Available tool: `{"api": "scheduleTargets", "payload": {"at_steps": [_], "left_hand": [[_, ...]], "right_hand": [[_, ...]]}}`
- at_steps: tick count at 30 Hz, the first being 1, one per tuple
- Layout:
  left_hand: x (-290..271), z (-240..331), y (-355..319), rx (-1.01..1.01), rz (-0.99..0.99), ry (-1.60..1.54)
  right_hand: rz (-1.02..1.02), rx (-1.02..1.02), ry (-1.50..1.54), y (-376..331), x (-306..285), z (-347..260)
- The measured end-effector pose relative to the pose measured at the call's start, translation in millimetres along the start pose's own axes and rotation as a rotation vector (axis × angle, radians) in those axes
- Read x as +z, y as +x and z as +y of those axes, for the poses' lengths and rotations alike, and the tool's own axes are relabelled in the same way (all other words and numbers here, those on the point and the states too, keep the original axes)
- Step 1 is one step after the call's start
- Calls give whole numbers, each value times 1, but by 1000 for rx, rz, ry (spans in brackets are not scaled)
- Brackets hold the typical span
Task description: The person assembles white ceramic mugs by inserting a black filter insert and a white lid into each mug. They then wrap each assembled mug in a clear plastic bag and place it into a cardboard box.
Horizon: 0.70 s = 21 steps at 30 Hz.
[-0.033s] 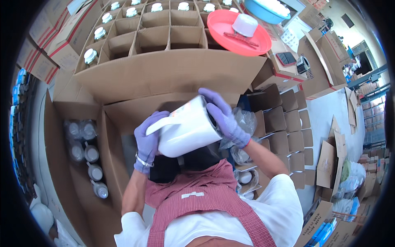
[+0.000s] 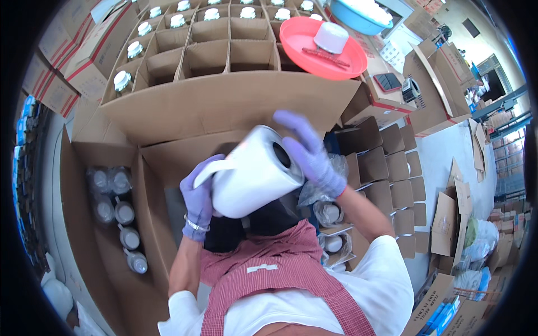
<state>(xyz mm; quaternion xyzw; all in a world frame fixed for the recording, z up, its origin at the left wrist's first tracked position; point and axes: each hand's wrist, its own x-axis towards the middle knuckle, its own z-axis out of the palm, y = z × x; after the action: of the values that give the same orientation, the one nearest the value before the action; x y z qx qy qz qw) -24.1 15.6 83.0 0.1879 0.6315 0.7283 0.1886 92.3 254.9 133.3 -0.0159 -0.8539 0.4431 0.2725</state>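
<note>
A white vacuum jug [image 2: 255, 176] with a side handle is tilted in front of me, its end with a round dark hole turned up and to the right. My left hand [image 2: 199, 187], in a purple glove, is closed around its left side at the handle. At the holed end is my right hand [image 2: 308, 154], also gloved, its fingers stretched apart and slightly blurred. The thumb side lies close to the rim; whether it touches cannot be made out.
A divided carton [image 2: 224, 89] with silver-capped glass refills stands ahead, a red basin [image 2: 291, 47] on its corner. In the left carton [image 2: 106, 246] are several bagged white jugs [image 2: 124, 211]. Cardboard dividers [image 2: 375, 168] stand at right, beside plastic-wrapped pieces [image 2: 333, 242]. A phone [image 2: 388, 82] lies on a box.
The jug has turned so that its holed end shows more. My right hand has come off the rim and its fingers have spread. My left hand keeps its hold.
</note>
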Motion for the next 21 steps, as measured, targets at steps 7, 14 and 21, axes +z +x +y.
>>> {"api": "scheduleTargets", "payload": {"at_steps": [7,14,21], "left_hand": [[-16,-20,-25,112,-1,29],[16,8,-39,-182,210,-1047],[33,6,-51,-229,254,-1154]], "right_hand": [[233,103,-923,189,-152,80],[303,-141,-716,195,-134,78],[-132,-567,-260,-24,6,-41]]}}
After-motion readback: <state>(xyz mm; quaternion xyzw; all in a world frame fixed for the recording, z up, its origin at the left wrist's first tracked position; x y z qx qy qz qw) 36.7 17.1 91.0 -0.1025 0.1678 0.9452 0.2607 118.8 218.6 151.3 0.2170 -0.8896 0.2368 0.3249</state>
